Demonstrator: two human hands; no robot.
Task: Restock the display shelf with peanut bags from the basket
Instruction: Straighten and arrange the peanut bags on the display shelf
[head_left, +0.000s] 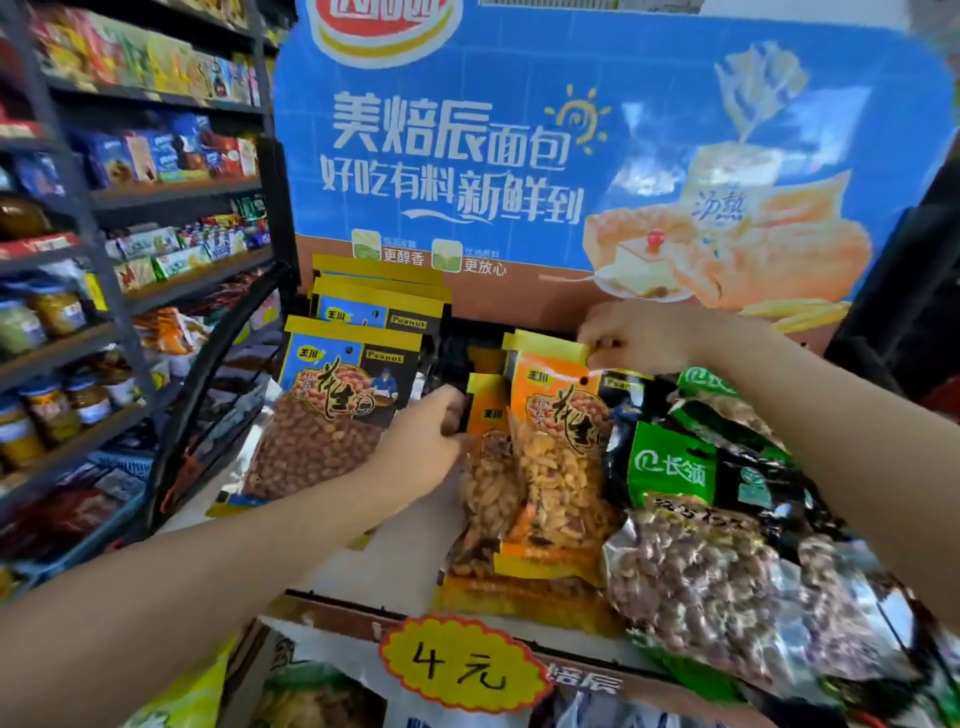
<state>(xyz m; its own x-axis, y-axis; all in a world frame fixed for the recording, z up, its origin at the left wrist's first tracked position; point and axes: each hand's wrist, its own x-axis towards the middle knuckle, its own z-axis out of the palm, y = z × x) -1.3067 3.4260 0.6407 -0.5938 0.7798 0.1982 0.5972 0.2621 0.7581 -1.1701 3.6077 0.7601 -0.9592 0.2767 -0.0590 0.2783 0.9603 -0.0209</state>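
The right hand (631, 338) is pinched shut on the yellow top edge of an orange peanut bag (558, 457) at the centre of the frame, holding it upright at the front of its row on the display shelf (332, 587). The left hand (423, 441) reaches in from the lower left, its fingers curled against the side of the orange bags (485, 467) standing behind; whether it grips one or only steadies them I cannot tell. The basket named in the task is not clearly in view.

To seat the bag well, I judge it best to keep the top pinch light, let the left hand hold the row back, and lower the bag until its bottom seam sits flat, label facing out and square with its neighbours. The bags are soft and heavy with nuts, so they will likely slump if released while leaning.

Left of centre stands a row of blue peanut bags (337, 405), upright and just beside the left hand. At the right, green bags (691, 519) lie tilted and crowd against the orange row, the likeliest thing to get in the way. A yellow price tag (462, 665) hangs on the front lip, a blue bread poster (519, 145) rises behind, and store shelves (130, 249) fill the left of the frame
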